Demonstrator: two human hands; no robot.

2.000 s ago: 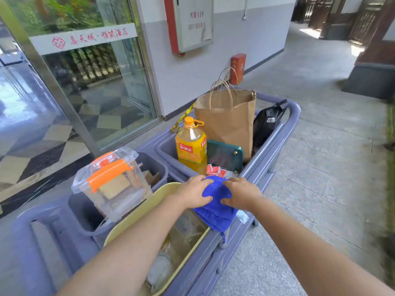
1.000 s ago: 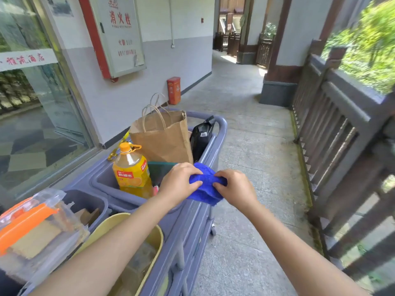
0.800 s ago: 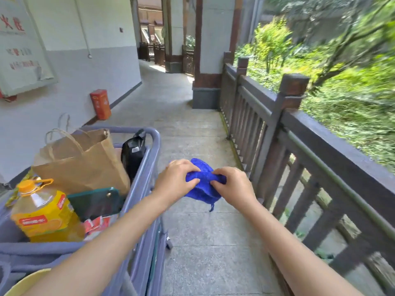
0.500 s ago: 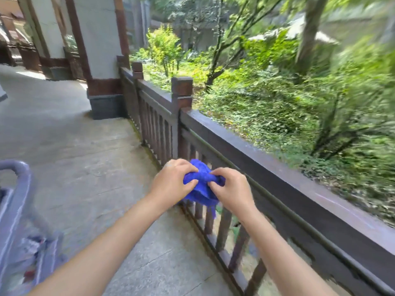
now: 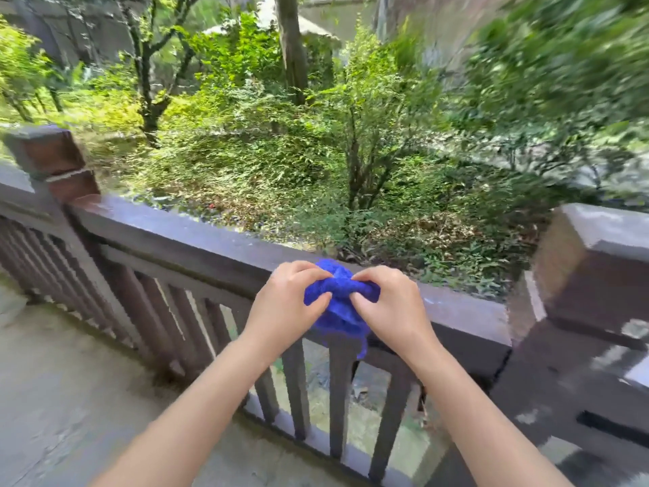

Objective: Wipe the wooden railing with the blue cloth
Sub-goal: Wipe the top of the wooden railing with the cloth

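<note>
Two bare hands hold a bunched blue cloth in front of a dark wooden railing.

Nearest is the grey stone floor (image 5: 70,398), flat and a little rough. Above it, the left hand (image 5: 284,304) and the right hand (image 5: 389,307) each pinch the blue cloth (image 5: 339,304) with curled fingers; the cloth is soft, fuzzy and crumpled into a ball, with one corner hanging down. It is between the hands, in front of the top rail of the wooden railing (image 5: 196,247); I cannot tell if it touches the wood. The railing has a flat, broad top and thin straight balusters, with a square post (image 5: 52,159) at far left and a thick block post (image 5: 590,275) at right. Beyond are leafy green bushes (image 5: 316,135), blurred at right.
</note>
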